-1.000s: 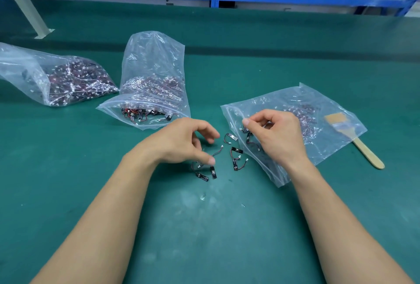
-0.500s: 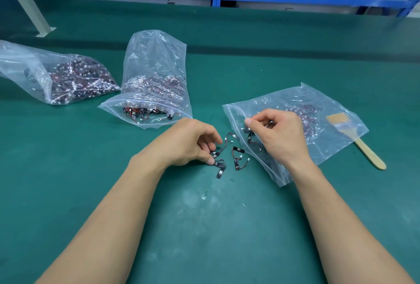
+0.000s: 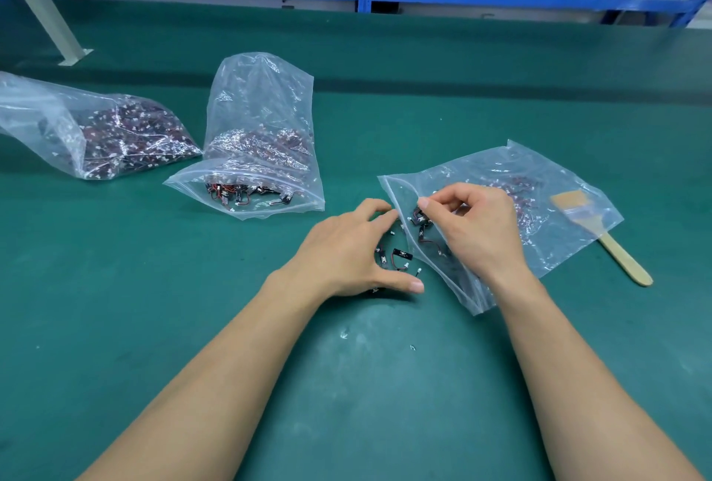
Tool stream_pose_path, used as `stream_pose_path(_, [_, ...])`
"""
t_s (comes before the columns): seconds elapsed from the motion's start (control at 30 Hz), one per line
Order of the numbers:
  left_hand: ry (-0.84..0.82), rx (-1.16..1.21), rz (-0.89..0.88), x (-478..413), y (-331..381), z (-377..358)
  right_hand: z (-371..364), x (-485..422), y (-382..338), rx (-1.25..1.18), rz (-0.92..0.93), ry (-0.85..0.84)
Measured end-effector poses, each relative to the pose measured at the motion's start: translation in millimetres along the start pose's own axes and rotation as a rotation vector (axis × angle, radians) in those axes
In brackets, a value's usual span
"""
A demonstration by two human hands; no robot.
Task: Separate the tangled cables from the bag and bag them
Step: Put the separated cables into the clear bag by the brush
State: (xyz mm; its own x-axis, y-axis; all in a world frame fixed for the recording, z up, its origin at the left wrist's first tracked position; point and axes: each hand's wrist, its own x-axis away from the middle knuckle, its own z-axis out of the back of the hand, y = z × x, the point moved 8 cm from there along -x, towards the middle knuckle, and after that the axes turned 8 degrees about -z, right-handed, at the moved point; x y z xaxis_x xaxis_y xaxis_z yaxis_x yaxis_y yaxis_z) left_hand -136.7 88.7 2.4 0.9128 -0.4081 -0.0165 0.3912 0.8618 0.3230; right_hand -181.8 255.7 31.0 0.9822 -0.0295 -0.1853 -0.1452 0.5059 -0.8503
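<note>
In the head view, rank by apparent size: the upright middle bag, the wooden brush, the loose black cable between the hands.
1. upright bag, largest
2. brush
3. loose cable, smallest
No close calls.

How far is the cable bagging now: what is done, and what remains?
Done, it seems: the small bag holds some cables. In hand: the right hand pinches the right bag at its mouth, and the left hand cups the loose cables on the mat. Left: getting those cables in; the full left bag and middle bag probably wait for sorting.
</note>
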Motion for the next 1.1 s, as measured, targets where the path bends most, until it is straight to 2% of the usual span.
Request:
stream_pose_path(0.13, [0.001, -0.091, -0.065, -6.6, 6.9, -4.4, 0.4, -0.1, -0.3, 0.001, 0.005, 0.011])
stream_pose_path(0.43, [0.007, 0.072, -0.092, 3.3, -0.9, 5.4, 2.2, 0.9, 0.2, -0.006, 0.002, 0.016])
stream_pose_path(0.9, [0.043, 0.019, -0.124, 2.5, 1.1, 12.5, 2.4, 0.2, 0.8, -0.004, -0.007, 0.022])
stream_pose_path(1.0, [0.095, 0.109, -0.087, 3.0, -3.9, 14.0, 2.6, 0.4, 0.6, -0.009, -0.014, 0.019])
stream_pose_path(1.1, [0.264, 0.348, -0.004, 5.1, -8.4, 22.0, 3.4, 0.9, -1.0, -0.01, -0.014, 0.019])
